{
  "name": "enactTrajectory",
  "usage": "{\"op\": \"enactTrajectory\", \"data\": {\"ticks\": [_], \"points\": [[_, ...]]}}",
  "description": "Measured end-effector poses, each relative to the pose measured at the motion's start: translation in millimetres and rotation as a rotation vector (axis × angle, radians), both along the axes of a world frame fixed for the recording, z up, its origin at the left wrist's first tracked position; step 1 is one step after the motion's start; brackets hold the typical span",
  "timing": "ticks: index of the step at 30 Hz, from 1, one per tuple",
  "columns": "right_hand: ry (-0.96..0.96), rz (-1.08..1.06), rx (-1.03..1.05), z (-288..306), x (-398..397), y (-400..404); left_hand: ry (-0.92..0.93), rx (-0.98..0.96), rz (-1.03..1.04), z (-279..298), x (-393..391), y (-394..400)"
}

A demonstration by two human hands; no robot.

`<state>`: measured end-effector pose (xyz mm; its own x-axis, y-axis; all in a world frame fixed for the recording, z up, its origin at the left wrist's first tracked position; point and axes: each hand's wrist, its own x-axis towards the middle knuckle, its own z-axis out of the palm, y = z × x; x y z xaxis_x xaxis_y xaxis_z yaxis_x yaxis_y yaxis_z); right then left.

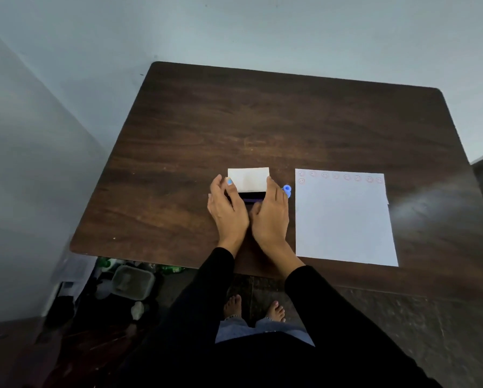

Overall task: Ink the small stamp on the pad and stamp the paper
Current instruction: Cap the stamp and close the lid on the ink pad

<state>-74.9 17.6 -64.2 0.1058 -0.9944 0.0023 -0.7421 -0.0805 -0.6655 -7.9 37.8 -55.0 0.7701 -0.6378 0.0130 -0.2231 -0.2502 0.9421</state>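
The ink pad (pixel 251 196) lies near the middle of the dark wooden table (pixel 290 121), its pale lid (pixel 248 179) raised at the far side and a dark strip of pad showing beneath. My left hand (pixel 226 210) grips the pad's left side. My right hand (pixel 271 214) grips its right side. The small blue stamp (pixel 287 190) stands on the table just right of my right hand, untouched. A white sheet of paper (pixel 343 219) lies to the right, with a row of faint red smiley prints along its top edge.
The table sits in a corner between pale walls. Under its near-left edge on the floor are a grey bin (pixel 132 281), green bottles and other clutter. My bare feet (pixel 254 308) stand on the tiled floor.
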Motion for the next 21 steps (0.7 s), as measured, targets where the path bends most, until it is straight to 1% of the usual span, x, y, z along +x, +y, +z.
{"op": "enactTrajectory", "data": {"ticks": [5, 12, 21], "points": [[0.021, -0.022, 0.015, -9, -12, 2, 0.018, 0.043, -0.017, -6, -9, -3], [-0.016, -0.010, 0.054, -12, -16, 1, 0.029, 0.109, -0.047, -11, -7, -1], [-0.015, -0.028, 0.054, -9, -13, 0, 0.060, 0.124, -0.074, -13, -3, -1]]}}
